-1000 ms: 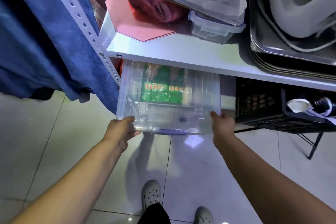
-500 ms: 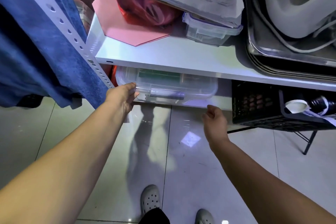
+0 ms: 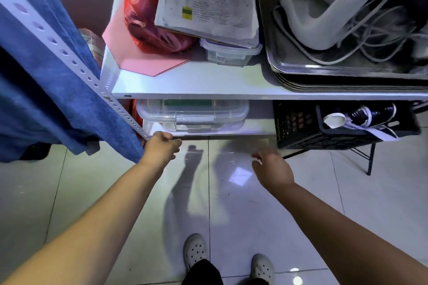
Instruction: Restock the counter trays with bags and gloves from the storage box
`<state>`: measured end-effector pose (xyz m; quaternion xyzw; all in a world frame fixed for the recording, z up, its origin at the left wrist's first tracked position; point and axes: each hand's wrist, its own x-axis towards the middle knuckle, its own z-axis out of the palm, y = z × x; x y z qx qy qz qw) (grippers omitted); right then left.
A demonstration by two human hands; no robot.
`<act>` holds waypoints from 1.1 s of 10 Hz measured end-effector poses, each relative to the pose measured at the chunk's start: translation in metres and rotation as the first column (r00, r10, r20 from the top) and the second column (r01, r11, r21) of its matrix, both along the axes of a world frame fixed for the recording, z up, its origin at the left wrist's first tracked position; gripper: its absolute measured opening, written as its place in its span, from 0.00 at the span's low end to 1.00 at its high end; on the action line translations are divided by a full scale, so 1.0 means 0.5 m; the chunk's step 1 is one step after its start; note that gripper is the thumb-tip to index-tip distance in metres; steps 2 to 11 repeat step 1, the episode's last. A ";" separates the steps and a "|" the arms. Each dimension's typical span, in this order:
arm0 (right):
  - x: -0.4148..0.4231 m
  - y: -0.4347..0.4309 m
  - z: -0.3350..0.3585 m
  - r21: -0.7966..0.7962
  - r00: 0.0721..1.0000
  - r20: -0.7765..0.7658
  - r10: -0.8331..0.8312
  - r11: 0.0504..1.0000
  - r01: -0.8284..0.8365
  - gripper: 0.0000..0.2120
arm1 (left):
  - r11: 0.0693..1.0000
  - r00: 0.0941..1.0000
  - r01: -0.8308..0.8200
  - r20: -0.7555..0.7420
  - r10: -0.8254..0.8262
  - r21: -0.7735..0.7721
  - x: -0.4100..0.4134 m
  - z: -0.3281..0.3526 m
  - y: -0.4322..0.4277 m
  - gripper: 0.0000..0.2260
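Storage box (image 3: pixel 192 114): clear, tucked under the white shelf (image 3: pixel 196 85).
Left hand (image 3: pixel 162 147): fingers curled, empty, just below the box's front.
Right hand (image 3: pixel 272 166): fingers loosely bent, empty, over the floor (image 3: pixel 69 192).

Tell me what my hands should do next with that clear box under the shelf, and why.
Probably draw both hands back and stand up. The clear storage box sits fully under the white shelf, lid latched, and neither the left hand nor the right hand is holding it, so nothing seems left to do there.
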<state>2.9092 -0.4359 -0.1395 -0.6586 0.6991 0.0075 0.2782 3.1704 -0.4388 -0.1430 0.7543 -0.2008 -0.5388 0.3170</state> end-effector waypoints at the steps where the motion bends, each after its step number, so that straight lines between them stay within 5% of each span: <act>1: -0.045 0.042 0.084 0.039 0.989 -0.118 0.088 0.996 -0.083 0.13 | 0.940 0.885 0.342 0.331 -0.328 0.015 -0.056 0.073 0.068 0.06; 11: -0.045 0.042 0.084 0.039 0.989 -0.118 0.088 0.996 -0.083 0.13 | 0.940 0.885 0.342 0.331 -0.328 0.015 -0.056 0.073 0.068 0.06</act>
